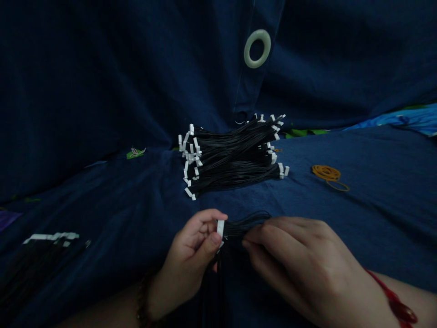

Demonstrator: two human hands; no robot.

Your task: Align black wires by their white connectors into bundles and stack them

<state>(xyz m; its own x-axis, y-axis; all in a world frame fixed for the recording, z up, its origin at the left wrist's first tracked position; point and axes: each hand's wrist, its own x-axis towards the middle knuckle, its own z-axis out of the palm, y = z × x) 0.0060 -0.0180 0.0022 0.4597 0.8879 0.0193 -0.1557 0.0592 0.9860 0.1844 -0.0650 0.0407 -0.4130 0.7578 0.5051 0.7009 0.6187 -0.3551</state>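
Note:
Between the thumb and fingers of my left hand (193, 253) is the white connector (221, 228) at the end of a black wire bundle (239, 226). The wires run right to my right hand (293, 259), whose thumb and fingertips pinch them; the far end is hidden behind that hand. More black wires hang down below my left hand. Just beyond both hands lies a pile of black cable bundles (235, 150) with white connectors at both ends.
At the lower left lie more black wires with white connectors (53, 237). Orange rubber bands (326, 173) rest on the blue cloth (368, 182) at the right. A small green scrap (135, 154) sits left of the pile. Behind hangs blue fabric with a pale ring (246, 49).

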